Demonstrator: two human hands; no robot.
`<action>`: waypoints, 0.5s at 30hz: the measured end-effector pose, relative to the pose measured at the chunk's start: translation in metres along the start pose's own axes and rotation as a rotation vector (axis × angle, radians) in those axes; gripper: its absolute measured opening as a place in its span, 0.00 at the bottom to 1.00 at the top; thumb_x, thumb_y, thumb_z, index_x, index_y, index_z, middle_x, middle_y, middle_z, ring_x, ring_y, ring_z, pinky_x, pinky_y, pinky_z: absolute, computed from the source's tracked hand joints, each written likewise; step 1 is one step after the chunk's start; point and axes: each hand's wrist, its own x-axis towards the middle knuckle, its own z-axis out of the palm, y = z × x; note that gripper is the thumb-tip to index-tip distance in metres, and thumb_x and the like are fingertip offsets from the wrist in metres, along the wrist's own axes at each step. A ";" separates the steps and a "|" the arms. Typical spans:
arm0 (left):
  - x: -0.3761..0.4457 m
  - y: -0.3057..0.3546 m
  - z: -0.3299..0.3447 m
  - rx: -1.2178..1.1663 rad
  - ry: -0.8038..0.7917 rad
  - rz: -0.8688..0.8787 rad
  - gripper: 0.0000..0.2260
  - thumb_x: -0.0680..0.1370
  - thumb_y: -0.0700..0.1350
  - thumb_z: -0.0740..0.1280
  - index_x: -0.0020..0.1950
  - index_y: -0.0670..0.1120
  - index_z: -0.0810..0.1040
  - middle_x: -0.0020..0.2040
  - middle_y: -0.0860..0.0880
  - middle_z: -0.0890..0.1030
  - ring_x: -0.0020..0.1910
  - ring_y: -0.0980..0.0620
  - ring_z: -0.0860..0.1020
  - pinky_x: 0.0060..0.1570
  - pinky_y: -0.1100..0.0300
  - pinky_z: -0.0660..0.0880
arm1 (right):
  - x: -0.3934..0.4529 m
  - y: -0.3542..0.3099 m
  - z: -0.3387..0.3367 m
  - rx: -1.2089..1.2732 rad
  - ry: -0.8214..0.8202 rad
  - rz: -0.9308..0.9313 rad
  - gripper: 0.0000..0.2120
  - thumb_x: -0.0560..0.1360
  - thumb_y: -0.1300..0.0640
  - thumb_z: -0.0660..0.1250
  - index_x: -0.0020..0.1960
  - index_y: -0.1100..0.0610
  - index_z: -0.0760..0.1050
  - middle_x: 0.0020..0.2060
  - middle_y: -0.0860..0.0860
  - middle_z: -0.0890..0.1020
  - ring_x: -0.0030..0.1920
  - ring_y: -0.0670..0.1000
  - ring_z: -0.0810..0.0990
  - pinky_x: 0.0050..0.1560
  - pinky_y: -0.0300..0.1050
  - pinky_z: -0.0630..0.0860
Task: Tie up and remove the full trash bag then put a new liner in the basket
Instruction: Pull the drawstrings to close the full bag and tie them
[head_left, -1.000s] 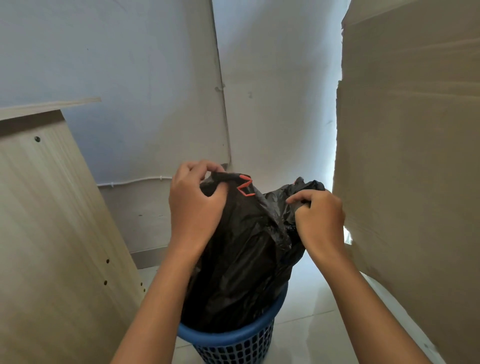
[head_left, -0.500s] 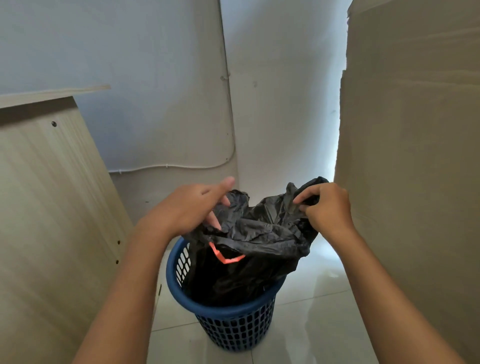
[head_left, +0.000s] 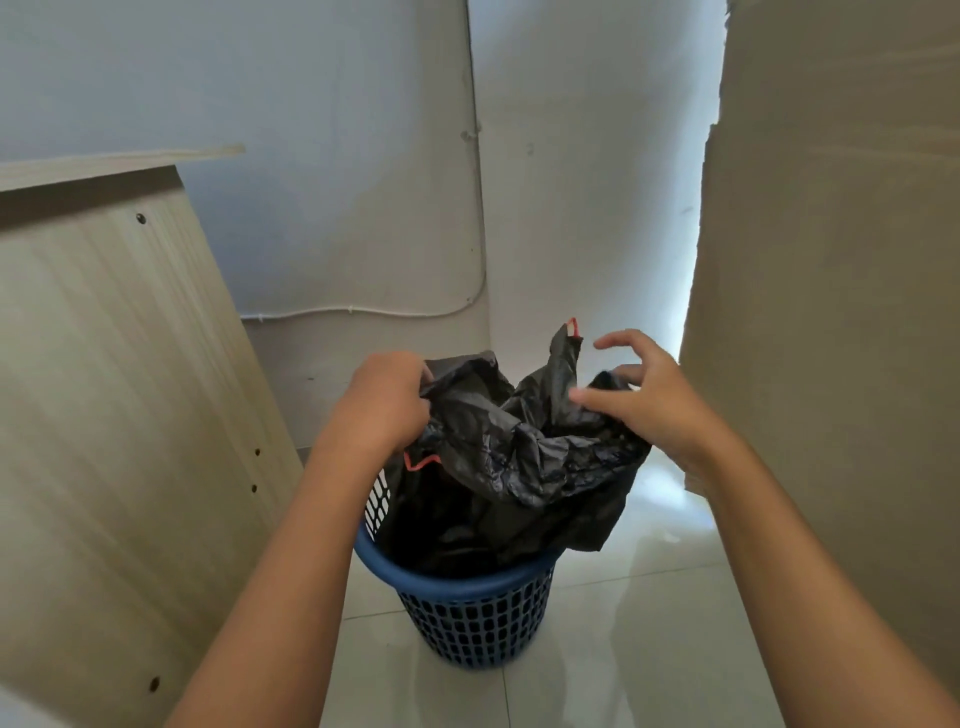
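Note:
A black trash bag (head_left: 511, 467) with a red drawstring sits in a blue mesh basket (head_left: 480, 613) on the tiled floor. Its crumpled top stands above the rim, with one flap pointing up at the back. My left hand (head_left: 382, 402) grips the bag's left upper edge, fingers curled round the plastic. My right hand (head_left: 644, 397) is at the right upper edge; its thumb and lower fingers pinch a fold of plastic while the index finger is lifted and spread. Red drawstring shows below my left hand and at the tip of the upright flap.
A light wooden cabinet panel (head_left: 119, 415) stands close on the left. A tall cardboard sheet (head_left: 831, 312) leans on the right. The white wall corner with a thin cable (head_left: 363, 312) lies behind the basket. Glossy floor tiles (head_left: 649, 649) surround it.
The bag has dropped from its raised position back down into the basket. My left hand has closed on the bag's left edge, and my right hand's fingers have loosened and spread.

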 end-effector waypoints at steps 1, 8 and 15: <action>-0.001 0.000 -0.001 0.031 0.022 -0.012 0.12 0.78 0.38 0.68 0.57 0.50 0.86 0.51 0.45 0.86 0.52 0.44 0.82 0.51 0.53 0.79 | -0.001 0.003 0.000 -0.042 -0.035 0.042 0.28 0.69 0.55 0.79 0.63 0.43 0.71 0.53 0.54 0.78 0.51 0.56 0.82 0.48 0.49 0.83; -0.013 -0.005 -0.009 -0.013 -0.062 -0.116 0.08 0.82 0.37 0.63 0.57 0.47 0.77 0.43 0.44 0.86 0.39 0.44 0.86 0.44 0.48 0.82 | -0.007 0.004 0.009 -0.215 -0.378 0.132 0.48 0.72 0.66 0.74 0.73 0.29 0.52 0.67 0.57 0.70 0.64 0.57 0.73 0.56 0.49 0.79; -0.024 0.006 -0.029 -0.401 -0.132 -0.069 0.10 0.82 0.41 0.67 0.62 0.49 0.72 0.41 0.45 0.84 0.30 0.54 0.85 0.30 0.58 0.82 | -0.012 -0.018 0.011 -0.281 -0.478 -0.026 0.44 0.75 0.74 0.61 0.70 0.27 0.61 0.73 0.42 0.61 0.71 0.48 0.62 0.65 0.49 0.70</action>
